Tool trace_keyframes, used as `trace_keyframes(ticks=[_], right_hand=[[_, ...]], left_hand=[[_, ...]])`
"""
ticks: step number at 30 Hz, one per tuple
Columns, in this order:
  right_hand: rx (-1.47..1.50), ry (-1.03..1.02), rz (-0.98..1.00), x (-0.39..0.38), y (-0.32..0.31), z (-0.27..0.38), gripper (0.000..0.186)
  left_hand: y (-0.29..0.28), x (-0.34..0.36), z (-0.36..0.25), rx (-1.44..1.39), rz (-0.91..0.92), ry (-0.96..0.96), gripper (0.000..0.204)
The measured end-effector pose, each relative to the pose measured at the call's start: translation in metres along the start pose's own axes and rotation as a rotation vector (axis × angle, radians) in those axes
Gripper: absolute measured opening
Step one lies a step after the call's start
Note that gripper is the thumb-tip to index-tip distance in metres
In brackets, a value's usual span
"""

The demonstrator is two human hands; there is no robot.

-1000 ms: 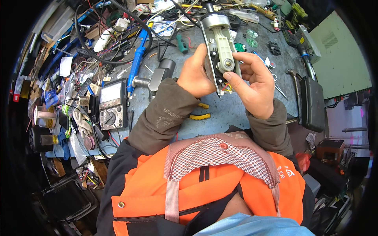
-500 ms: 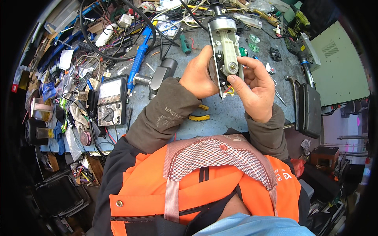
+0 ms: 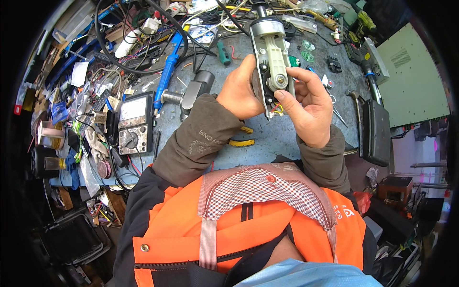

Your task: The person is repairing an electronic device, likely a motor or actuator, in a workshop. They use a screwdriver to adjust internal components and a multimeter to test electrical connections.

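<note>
My left hand wraps round the left side of an opened motor mechanism held above the bench. It has a silvery housing, a pale connecting rod joined to a round crank, and a black plunger-like end pointing away from me. Red and yellow wires show at its near end. My right hand grips the right edge, with the thumb by the crank and the index finger along the side; its other fingers are partly hidden behind. A grey and black T-shaped device lies beside my left forearm.
An analog multimeter and a blue soldering iron lie to the left, amid piled cables and parts. A green screwdriver is beyond my left hand. On the right are a hammer and a black case. Yellow pieces lie near me.
The mechanism has shifted very slightly left and nearer its wires show a bit more. Both hands keep their hold, the right thumb moving slightly.
</note>
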State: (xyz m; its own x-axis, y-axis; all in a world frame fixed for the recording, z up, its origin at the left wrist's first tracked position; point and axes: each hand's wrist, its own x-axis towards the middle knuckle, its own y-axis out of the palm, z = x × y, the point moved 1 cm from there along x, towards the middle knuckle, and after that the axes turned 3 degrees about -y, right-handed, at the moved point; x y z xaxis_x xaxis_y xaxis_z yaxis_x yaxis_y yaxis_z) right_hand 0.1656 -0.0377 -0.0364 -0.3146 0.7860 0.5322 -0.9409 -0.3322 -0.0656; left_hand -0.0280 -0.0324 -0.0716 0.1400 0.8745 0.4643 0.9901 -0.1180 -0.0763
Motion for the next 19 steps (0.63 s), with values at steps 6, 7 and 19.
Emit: trace_keyframes(ticks=[6,7,19], right_hand=[[0.005,0.001,0.001,0.002,-0.003,0.002,0.045],[0.001,-0.012,-0.001,0.003,-0.004,0.002,0.045],[0.261,0.18,-0.143,0.046,-0.063,-0.001,0.05]], left_hand=[[0.006,0.004,-0.003,-0.072,-0.05,0.001,0.063],[0.006,0.006,-0.004,-0.071,-0.046,-0.009,0.064],[0.033,0.027,-0.001,-0.561,0.027,-0.167,0.033]])
